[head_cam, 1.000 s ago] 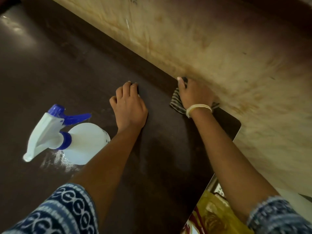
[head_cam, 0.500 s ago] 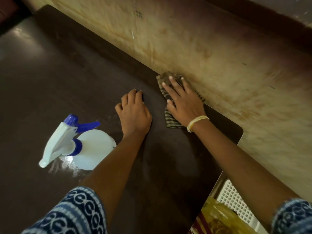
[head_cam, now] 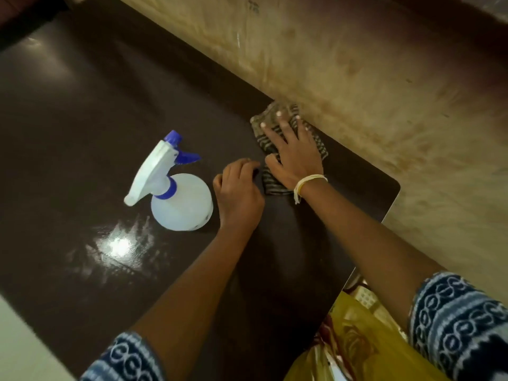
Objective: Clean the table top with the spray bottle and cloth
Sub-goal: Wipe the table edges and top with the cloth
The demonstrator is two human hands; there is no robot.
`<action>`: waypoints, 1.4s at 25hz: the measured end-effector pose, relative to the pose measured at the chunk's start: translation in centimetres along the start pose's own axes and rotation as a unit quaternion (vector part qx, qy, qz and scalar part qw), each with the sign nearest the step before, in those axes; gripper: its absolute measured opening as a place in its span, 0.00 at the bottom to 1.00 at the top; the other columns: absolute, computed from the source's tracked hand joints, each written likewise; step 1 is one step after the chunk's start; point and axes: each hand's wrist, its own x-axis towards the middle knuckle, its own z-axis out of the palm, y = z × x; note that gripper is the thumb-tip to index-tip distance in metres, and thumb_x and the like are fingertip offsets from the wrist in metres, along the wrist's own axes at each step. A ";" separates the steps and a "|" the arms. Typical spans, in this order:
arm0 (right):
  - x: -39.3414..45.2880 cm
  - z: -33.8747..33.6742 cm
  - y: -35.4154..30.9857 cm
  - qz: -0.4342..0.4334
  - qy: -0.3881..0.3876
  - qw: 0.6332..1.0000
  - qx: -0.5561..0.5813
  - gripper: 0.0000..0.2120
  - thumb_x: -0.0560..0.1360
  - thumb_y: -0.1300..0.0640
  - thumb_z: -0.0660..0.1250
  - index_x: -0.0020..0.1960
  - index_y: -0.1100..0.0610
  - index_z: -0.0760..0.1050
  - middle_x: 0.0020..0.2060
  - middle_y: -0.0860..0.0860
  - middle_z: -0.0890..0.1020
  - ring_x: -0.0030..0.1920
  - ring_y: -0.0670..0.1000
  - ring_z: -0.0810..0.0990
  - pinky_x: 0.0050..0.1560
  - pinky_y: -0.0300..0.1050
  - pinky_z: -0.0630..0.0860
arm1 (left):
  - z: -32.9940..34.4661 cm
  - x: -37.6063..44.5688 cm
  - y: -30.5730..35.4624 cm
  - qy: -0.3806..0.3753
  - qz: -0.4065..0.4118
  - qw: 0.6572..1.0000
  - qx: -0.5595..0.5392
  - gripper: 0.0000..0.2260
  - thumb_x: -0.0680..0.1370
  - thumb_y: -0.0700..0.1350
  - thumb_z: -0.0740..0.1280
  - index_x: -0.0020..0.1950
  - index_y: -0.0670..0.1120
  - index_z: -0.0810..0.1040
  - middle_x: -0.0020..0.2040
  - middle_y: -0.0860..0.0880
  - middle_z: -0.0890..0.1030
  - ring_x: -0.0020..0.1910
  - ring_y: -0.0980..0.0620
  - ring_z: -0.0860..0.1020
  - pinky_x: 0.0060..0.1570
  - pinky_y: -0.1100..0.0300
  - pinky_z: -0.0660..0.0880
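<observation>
A dark brown glossy table top [head_cam: 82,111] fills the view. A striped dark cloth [head_cam: 264,127] lies flat near the table's far right corner, against the wall. My right hand [head_cam: 294,155] presses flat on the cloth with fingers spread. My left hand [head_cam: 239,191] rests knuckles-up on the table just left of the cloth, fingers curled, holding nothing. A white spray bottle with a blue nozzle and trigger [head_cam: 176,193] stands upright on the table, right beside my left hand.
A stained beige wall [head_cam: 384,92] runs along the table's far edge. Below the table's right edge sit a yellow plastic bag [head_cam: 354,342] and a white perforated basket [head_cam: 365,298]. A bright light reflection [head_cam: 118,246] shines on the table in front of the bottle.
My right hand has slid the cloth leftwards along the wall edge and now lies spread flat on it. My left hand stays put; the view has shifted right and down.
</observation>
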 end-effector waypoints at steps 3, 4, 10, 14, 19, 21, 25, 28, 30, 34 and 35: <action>-3.3 0.3 -0.9 -0.074 -0.002 0.997 0.003 0.31 0.72 0.43 0.52 0.76 0.42 0.60 0.78 0.52 0.58 0.76 0.66 0.55 0.72 0.62 0.61 | -1.5 -3.5 -1.8 -0.032 0.077 0.996 -0.027 0.17 0.74 0.36 0.60 0.61 0.42 0.78 0.62 0.43 0.78 0.63 0.46 0.74 0.64 0.51 0.71; -4.5 0.4 -1.6 -0.075 -0.001 0.997 0.010 0.31 0.72 0.43 0.53 0.76 0.42 0.61 0.78 0.52 0.58 0.76 0.66 0.56 0.72 0.62 0.62 | -2.0 -4.5 -2.4 -0.039 0.102 0.993 -0.038 0.17 0.74 0.37 0.59 0.61 0.41 0.79 0.61 0.43 0.78 0.63 0.46 0.74 0.65 0.51 0.71; -13.2 1.7 -7.3 -0.046 0.001 0.999 0.007 0.31 0.73 0.45 0.52 0.77 0.42 0.60 0.78 0.52 0.57 0.76 0.66 0.55 0.72 0.63 0.61 | -6.5 -11.6 -8.0 -0.094 0.193 0.976 -0.038 0.15 0.74 0.37 0.60 0.58 0.42 0.79 0.61 0.45 0.79 0.64 0.46 0.75 0.62 0.49 0.72; -18.0 2.3 -12.2 0.007 -0.008 1.000 0.007 0.32 0.73 0.44 0.50 0.77 0.41 0.57 0.79 0.51 0.54 0.77 0.65 0.52 0.74 0.63 0.58 | -10.1 -14.8 -13.5 -0.091 0.218 0.972 -0.012 0.14 0.74 0.37 0.61 0.57 0.43 0.80 0.61 0.45 0.79 0.64 0.46 0.75 0.62 0.49 0.72; -22.7 3.4 -17.4 0.012 -0.015 1.000 -0.014 0.32 0.74 0.44 0.51 0.78 0.40 0.55 0.79 0.51 0.53 0.77 0.64 0.52 0.75 0.61 0.56 | -13.2 -17.1 -18.3 -0.098 0.210 0.972 0.022 0.15 0.77 0.41 0.58 0.60 0.45 0.79 0.63 0.47 0.78 0.66 0.48 0.73 0.65 0.51 0.68; -24.2 3.6 -19.1 0.011 -0.020 1.000 -0.015 0.32 0.74 0.44 0.52 0.78 0.40 0.54 0.79 0.51 0.53 0.77 0.64 0.52 0.75 0.61 0.56 | -14.1 -17.9 -19.8 -0.100 0.195 0.975 0.043 0.16 0.78 0.43 0.58 0.62 0.46 0.78 0.65 0.46 0.77 0.67 0.47 0.72 0.67 0.50 0.67; -26.7 4.0 -21.8 0.015 -0.010 1.000 -0.011 0.31 0.74 0.44 0.53 0.77 0.41 0.56 0.79 0.52 0.56 0.76 0.65 0.55 0.74 0.62 0.59 | -16.5 -19.1 -22.1 -0.099 0.149 0.979 0.096 0.16 0.80 0.42 0.60 0.67 0.45 0.76 0.70 0.46 0.73 0.71 0.45 0.70 0.70 0.45 0.65; -28.1 4.6 -24.6 0.073 -0.011 0.997 -0.011 0.29 0.77 0.42 0.51 0.78 0.39 0.52 0.79 0.51 0.53 0.77 0.64 0.54 0.74 0.60 0.57 | -18.6 -19.2 -24.4 -0.100 0.117 0.980 0.129 0.17 0.82 0.43 0.58 0.70 0.45 0.72 0.74 0.46 0.69 0.74 0.45 0.65 0.72 0.44 0.62; -28.3 5.1 -26.7 0.129 -0.003 0.992 0.003 0.28 0.79 0.41 0.49 0.78 0.39 0.52 0.79 0.51 0.53 0.77 0.64 0.53 0.74 0.61 0.57 | -19.8 -18.6 -26.6 -0.098 0.104 0.979 0.146 0.18 0.83 0.44 0.56 0.72 0.45 0.70 0.75 0.46 0.67 0.75 0.45 0.63 0.72 0.44 0.60; -28.2 5.9 -31.7 0.233 0.019 0.972 0.015 0.28 0.79 0.41 0.49 0.78 0.43 0.55 0.79 0.53 0.53 0.77 0.66 0.52 0.74 0.62 0.56 | -22.1 -16.8 -31.1 -0.094 0.096 0.975 0.178 0.19 0.83 0.44 0.55 0.74 0.44 0.67 0.76 0.45 0.64 0.75 0.43 0.62 0.71 0.42 0.61; -27.7 6.1 -33.3 0.256 0.020 0.966 0.015 0.28 0.79 0.41 0.48 0.78 0.44 0.54 0.79 0.54 0.53 0.77 0.67 0.52 0.74 0.62 0.55 | -22.6 -16.2 -32.3 -0.098 0.098 0.974 0.181 0.19 0.83 0.45 0.54 0.74 0.44 0.66 0.76 0.45 0.64 0.75 0.43 0.62 0.71 0.42 0.61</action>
